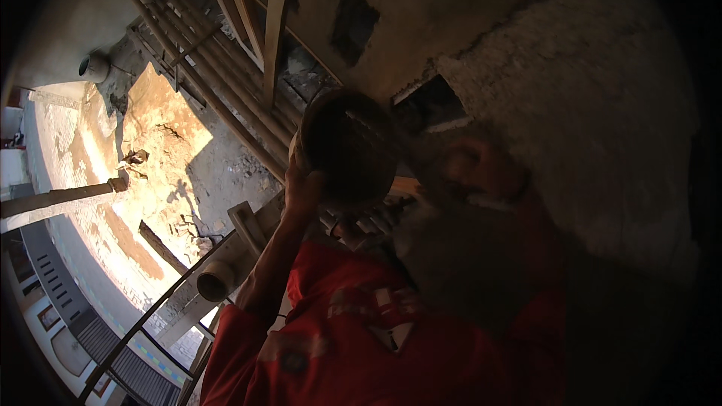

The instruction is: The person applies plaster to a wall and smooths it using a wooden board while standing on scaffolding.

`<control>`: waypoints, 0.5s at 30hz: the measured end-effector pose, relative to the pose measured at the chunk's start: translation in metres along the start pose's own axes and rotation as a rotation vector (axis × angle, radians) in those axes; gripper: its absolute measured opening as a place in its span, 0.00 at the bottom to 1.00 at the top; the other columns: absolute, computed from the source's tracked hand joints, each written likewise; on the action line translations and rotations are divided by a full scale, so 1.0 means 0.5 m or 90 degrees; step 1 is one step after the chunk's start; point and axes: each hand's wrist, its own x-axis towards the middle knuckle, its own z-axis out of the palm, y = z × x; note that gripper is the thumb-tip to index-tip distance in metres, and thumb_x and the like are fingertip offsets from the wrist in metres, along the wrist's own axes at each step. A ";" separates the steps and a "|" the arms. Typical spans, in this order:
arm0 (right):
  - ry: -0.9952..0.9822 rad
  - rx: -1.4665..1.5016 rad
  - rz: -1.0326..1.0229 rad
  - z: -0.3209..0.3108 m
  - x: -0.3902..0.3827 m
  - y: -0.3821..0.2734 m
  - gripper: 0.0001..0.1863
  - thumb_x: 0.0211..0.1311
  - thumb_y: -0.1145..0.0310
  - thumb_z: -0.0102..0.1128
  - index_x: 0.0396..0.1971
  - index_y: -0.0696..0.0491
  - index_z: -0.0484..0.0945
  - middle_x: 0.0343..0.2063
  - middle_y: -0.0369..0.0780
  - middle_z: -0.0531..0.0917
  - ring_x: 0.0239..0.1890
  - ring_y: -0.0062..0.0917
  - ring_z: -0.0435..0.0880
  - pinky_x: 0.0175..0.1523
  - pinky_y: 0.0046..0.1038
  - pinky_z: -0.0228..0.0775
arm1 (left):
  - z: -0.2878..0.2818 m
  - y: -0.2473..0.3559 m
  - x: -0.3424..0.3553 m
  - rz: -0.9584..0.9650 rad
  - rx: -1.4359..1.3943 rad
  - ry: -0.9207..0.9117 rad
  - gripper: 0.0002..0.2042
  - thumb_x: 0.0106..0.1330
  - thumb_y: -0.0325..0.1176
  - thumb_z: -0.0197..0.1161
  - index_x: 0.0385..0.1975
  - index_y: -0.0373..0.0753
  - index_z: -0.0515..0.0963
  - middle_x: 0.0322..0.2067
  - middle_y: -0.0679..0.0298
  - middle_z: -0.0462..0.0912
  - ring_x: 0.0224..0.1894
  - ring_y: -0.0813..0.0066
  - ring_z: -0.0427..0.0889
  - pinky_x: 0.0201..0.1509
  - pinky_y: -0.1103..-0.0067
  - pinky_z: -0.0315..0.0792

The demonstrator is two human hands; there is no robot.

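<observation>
In front of my red-shirted body, my left hand [304, 186] grips the near left side of a dark round bucket [350, 154]. The bucket is tilted so that its mouth faces up toward me; what is inside is too dark to make out. To its right, my right hand [477, 167] is closed and smeared by motion, close to the rough wall [579, 105]. A thin blurred shape stretches from this hand toward the bucket's mouth, but its kind is not clear.
Long poles [218, 79] and upright wooden boards [274, 30] stand beyond the bucket. Dark square openings [430, 104] break the wall. A second bucket [216, 280] sits by a metal railing [147, 316] at lower left. Sunlit sandy ground [162, 120] lies below.
</observation>
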 end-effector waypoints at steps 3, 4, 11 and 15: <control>0.188 -0.475 -0.260 -0.045 0.033 0.132 0.24 0.56 0.51 0.60 0.47 0.53 0.75 0.40 0.42 0.80 0.42 0.28 0.79 0.47 0.27 0.71 | 0.000 -0.008 -0.001 0.010 0.019 -0.016 0.35 0.49 0.21 0.52 0.64 0.36 0.58 0.54 0.55 0.72 0.55 0.67 0.73 0.58 0.75 0.69; 0.284 -0.469 -0.093 -0.066 0.021 0.151 0.25 0.58 0.50 0.58 0.48 0.53 0.75 0.37 0.42 0.81 0.39 0.28 0.79 0.45 0.27 0.72 | 0.001 -0.014 -0.006 0.010 0.027 -0.027 0.35 0.48 0.22 0.52 0.64 0.36 0.58 0.54 0.55 0.72 0.56 0.67 0.73 0.59 0.75 0.68; 0.436 -0.315 0.132 -0.175 -0.120 0.069 0.27 0.57 0.50 0.61 0.51 0.55 0.74 0.40 0.47 0.80 0.41 0.36 0.81 0.47 0.32 0.72 | 0.033 -0.045 -0.006 -0.011 0.034 -0.008 0.36 0.47 0.23 0.52 0.64 0.38 0.58 0.53 0.52 0.74 0.55 0.63 0.75 0.57 0.73 0.70; 0.201 -0.156 0.117 -0.029 -0.085 0.042 0.17 0.60 0.58 0.58 0.46 0.51 0.78 0.47 0.41 0.77 0.49 0.41 0.75 0.53 0.38 0.70 | 0.077 -0.041 0.001 0.022 0.114 -0.021 0.37 0.47 0.25 0.53 0.65 0.41 0.58 0.51 0.50 0.75 0.54 0.60 0.76 0.56 0.71 0.71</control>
